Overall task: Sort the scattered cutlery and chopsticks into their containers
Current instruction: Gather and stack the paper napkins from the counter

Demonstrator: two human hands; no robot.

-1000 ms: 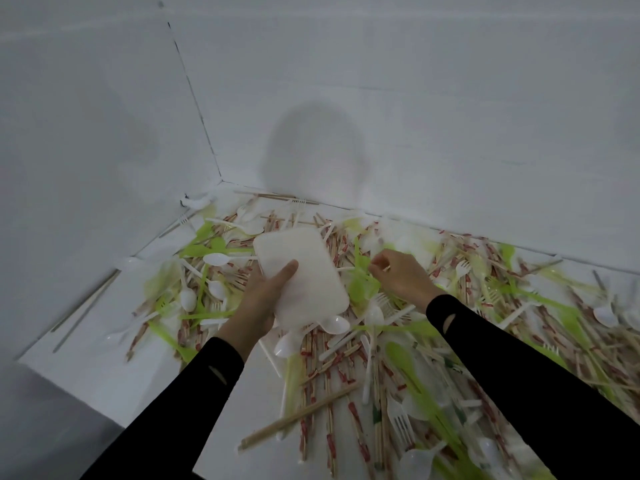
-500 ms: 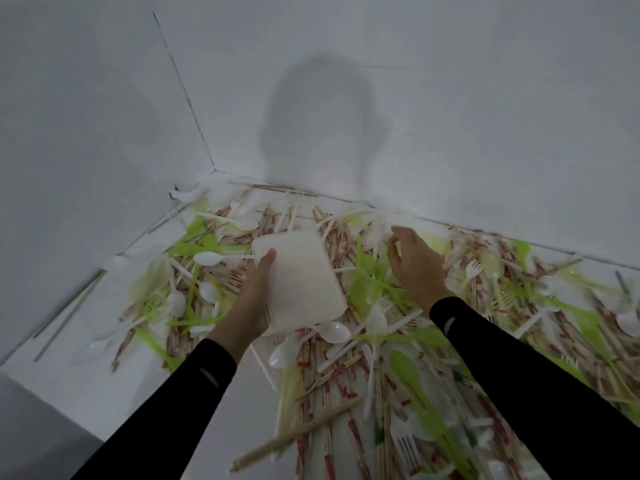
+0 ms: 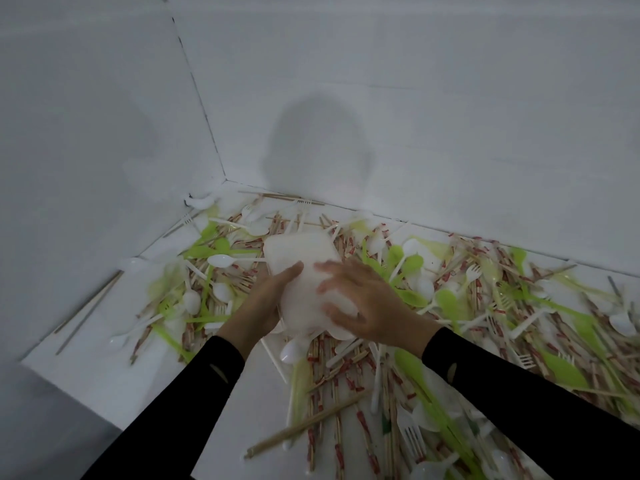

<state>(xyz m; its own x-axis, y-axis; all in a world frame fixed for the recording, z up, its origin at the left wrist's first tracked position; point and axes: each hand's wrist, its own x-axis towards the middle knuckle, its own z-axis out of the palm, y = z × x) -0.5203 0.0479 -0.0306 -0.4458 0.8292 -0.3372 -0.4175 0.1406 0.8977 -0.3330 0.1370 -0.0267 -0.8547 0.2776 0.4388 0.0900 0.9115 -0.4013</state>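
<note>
Your left hand (image 3: 266,303) grips the white container (image 3: 298,254) by its near left edge, thumb laid across the top and fingers tucked beneath. Your right hand (image 3: 367,303) lies over the container's near right side with fingers spread and fairly straight, closed on nothing. It is blurred, so you cannot tell whether a piece sits under the palm. The container hangs tilted above the scattered cutlery. Left of the container a white spoon (image 3: 221,260) lies among green pieces. Right of the container a green spoon (image 3: 410,263) rests on red-banded chopsticks (image 3: 498,268). Nearer to you than the container lie another white spoon (image 3: 292,351), a bare wooden chopstick pair (image 3: 304,426) and a white fork (image 3: 410,433).
</note>
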